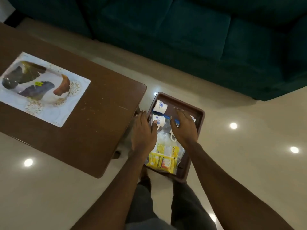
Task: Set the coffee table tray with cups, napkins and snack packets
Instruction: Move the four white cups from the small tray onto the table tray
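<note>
The right hand hides a cup near the tray's far edge, its fingers spread. The left hand has spread fingers too, covering part of another cup.

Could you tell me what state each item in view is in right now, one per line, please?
Brown tray: on the floor beside the table, loaded.
Far cup: lying on its side in the tray.
Near cup: on its side, left hand touching it.
Right hand: spread over another cup, grip unclear.
Yellow snack packets: inside a clear bag.
Placemat: flat on the coffee table.
</note>
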